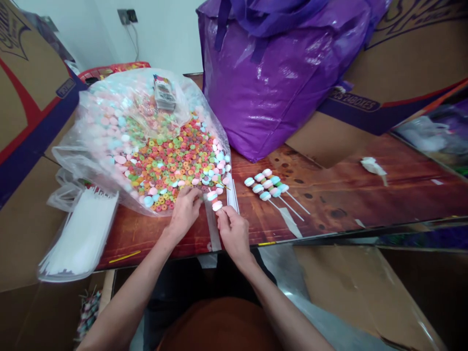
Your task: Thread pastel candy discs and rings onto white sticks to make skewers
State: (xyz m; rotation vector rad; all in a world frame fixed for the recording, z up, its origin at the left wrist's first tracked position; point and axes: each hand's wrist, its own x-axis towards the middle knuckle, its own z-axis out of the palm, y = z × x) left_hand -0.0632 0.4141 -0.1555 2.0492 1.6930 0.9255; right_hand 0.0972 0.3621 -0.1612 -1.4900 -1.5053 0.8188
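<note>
My right hand pinches a candy skewer near its lower end. Pastel marshmallows and a reddish ring-shaped piece are threaded on it. Just left of the skewer, my left hand has its thumb and fingers drawn together at the front edge of the candy pile. Whatever sits between those fingertips is too small to make out. Beyond both hands, a large clear plastic bag lies spread with colourful candy rings and pink, white and blue marshmallows. Several finished-looking candy skewers lie side by side to the right.
At left lies a bag of white sticks. A small stack of printed cards rests on the candy bag. Behind stands a large purple bag, between cardboard boxes. Paper scraps and a yellow strip lie on the wooden table.
</note>
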